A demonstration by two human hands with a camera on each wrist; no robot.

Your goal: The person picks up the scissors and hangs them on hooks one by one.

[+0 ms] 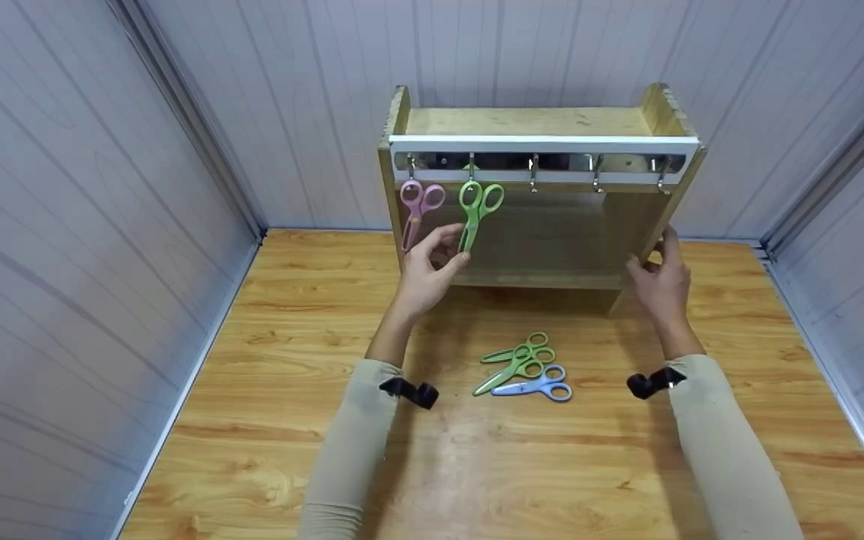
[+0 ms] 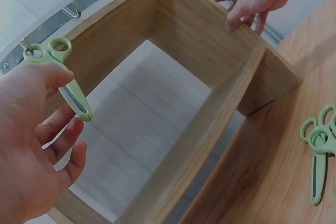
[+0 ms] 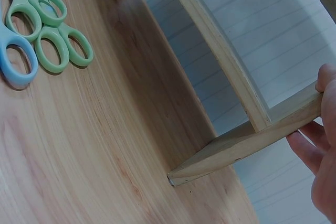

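A pair of green scissors [image 1: 471,214] hangs by one finger loop on a hook of the wooden rack [image 1: 537,281]. Beside its blades is my left hand [image 1: 430,274], thumb and fingers spread apart around them; whether a fingertip touches the blades is hard to tell. Pink scissors [image 1: 415,214] hang on the hook to the left. My right hand [image 1: 663,289] holds the edge of the rack's right side panel [image 3: 252,148], thumb on one face and fingers on the other.
On the wood-grain tabletop [image 1: 274,420], two green scissors [image 1: 503,379] overlap next to blue scissors [image 1: 533,386], in front of the rack. Bare metal hooks [image 1: 595,176] line the right part of the white-edged strip. Pale panelled walls [image 1: 312,112] stand behind and at both sides.
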